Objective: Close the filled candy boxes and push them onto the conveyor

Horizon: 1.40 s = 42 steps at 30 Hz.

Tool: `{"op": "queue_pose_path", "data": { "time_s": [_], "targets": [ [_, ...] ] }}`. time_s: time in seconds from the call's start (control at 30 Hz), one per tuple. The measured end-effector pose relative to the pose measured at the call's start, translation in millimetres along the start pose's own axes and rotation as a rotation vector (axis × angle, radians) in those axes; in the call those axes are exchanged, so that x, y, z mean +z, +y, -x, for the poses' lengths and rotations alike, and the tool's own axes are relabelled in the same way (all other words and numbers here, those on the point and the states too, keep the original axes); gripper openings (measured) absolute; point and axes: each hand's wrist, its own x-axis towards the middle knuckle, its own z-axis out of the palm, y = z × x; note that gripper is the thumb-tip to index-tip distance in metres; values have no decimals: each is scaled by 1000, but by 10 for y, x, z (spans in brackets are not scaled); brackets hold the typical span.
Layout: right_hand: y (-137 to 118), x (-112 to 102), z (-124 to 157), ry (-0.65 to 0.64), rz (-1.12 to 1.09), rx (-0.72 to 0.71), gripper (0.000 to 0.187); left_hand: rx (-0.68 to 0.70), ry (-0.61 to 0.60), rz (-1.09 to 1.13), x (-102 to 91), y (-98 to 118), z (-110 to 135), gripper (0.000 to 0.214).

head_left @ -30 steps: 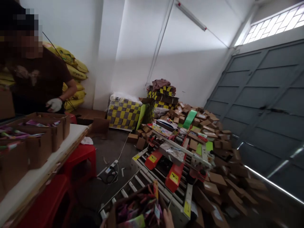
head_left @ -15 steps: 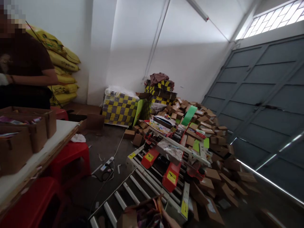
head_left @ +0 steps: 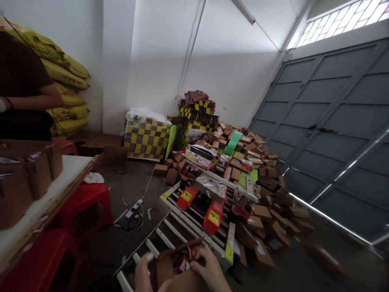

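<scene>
Both my hands hold an open brown cardboard box (head_left: 179,273) of colourful packets at the bottom edge of the view. My left hand (head_left: 142,273) grips its left side, fingers curled on the flap. My right hand (head_left: 209,271) is closed on its right side, thumb at the rim. The box sits at the near end of a roller conveyor (head_left: 170,239) that leads into a carton-sealing machine (head_left: 209,190) with red guards.
A heap of small cardboard boxes (head_left: 258,170) spreads right of the machine toward the grey doors (head_left: 328,121). Left, a white table (head_left: 45,194) carries open boxes above red stools (head_left: 88,198). Another person (head_left: 21,93) stands at far left. A power strip (head_left: 133,209) lies on the floor.
The view has shifted right and down. The box has dropped lower in the view and both my hands now show on it; the other person has slid toward the left edge.
</scene>
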Motion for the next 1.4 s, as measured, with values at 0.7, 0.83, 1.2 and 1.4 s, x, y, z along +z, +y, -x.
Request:
{"op": "queue_pose_path", "data": {
  "time_s": [0.7,0.83,1.2,1.4],
  "targets": [
    [-360,377,-38,-45,227,-108,22,106,-278,109,-187,436,188,62],
    [-287,423,-13,162,144,-39,21,183,-282,95,-195,441,154,49],
    [-740,571,913,-107,53,-228,76,260,-377,-77,-306,480,31,22],
    [-358,402,340,-195,236,-305,70,65,-433,103,-669,451,151,24]
  ]
}}
